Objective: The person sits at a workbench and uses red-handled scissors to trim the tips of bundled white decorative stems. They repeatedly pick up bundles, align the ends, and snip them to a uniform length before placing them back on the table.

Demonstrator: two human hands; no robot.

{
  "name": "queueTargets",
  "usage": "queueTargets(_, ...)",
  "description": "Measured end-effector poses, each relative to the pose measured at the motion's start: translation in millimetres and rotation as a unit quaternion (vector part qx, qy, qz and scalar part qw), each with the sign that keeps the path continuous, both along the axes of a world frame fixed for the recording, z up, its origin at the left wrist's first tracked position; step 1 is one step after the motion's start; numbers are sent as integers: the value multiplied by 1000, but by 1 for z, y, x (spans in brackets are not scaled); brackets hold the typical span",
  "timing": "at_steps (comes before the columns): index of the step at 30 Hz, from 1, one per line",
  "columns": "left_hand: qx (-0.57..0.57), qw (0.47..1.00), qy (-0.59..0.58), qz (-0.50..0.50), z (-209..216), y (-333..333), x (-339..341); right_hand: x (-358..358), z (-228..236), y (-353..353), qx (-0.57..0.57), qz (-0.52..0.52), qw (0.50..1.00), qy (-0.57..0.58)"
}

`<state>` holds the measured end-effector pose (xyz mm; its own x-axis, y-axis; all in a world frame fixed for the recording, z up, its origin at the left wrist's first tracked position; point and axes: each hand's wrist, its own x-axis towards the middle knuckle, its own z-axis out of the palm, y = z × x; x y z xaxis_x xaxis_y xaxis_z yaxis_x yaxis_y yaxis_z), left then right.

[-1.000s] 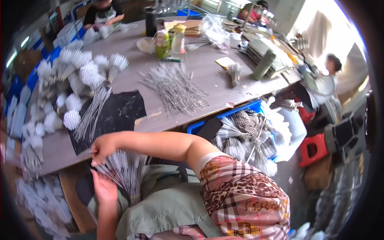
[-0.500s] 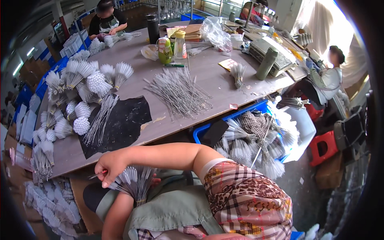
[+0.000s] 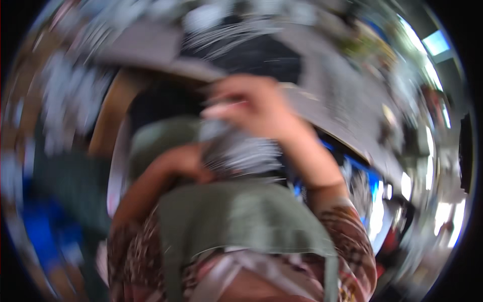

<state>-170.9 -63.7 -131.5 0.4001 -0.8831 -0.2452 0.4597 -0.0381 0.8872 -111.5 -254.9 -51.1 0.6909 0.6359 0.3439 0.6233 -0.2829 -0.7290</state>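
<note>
The whole view is smeared by motion. A bundle of thin wire brushes with whitish bristles (image 3: 244, 153) lies across my lap, over the grey-green apron (image 3: 241, 211). My left hand (image 3: 193, 163) is closed at the bundle's left end, its fingers partly hidden. Just above the bundle, my right hand (image 3: 249, 103) is curled with thumb and fingers drawn together; what they pinch is too blurred to name. On the table edge beyond lies a black sheet (image 3: 251, 60) with loose wire brushes (image 3: 229, 38) on it.
The grey table (image 3: 332, 95) runs across the far side, its edge just past my right hand. A blue bin (image 3: 370, 176) stands to the right below it. Piles of whitish brushes (image 3: 73, 95) are at the left, with a blue container (image 3: 43, 226) lower down.
My view has swung down and left, so the table now sits higher and my lap is central. My right hand is still over the bundle, with the left hand still at it.
</note>
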Motion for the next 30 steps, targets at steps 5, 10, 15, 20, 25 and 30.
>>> queueTargets(5, 94, 955, -259, 108, -14, 12, -9, -4, -17, 4, 239, -165, 947, 138)
queueTargets(10, 292, 783, -300, 461, 19, 125, -47, 65, -25, -25, 237, -141, 941, 196)
queueTargets(15, 392, 592, -291, 642, 0, 280, -94, 76, -64, -30, 143, -158, 922, 323)
queueTargets(20, 586, 617, -286, 442, -138, 303, -127, 75, -61, -49, 141, -151, 899, 387)
queueTargets(25, 616, 692, -196, 320, -178, 296, -145, 57, -54, -36, 119, -140, 901, 393)
queueTargets(30, 636, 698, -253, 211, -225, 297, -146, 54, -64, -44, 112, -154, 911, 367)
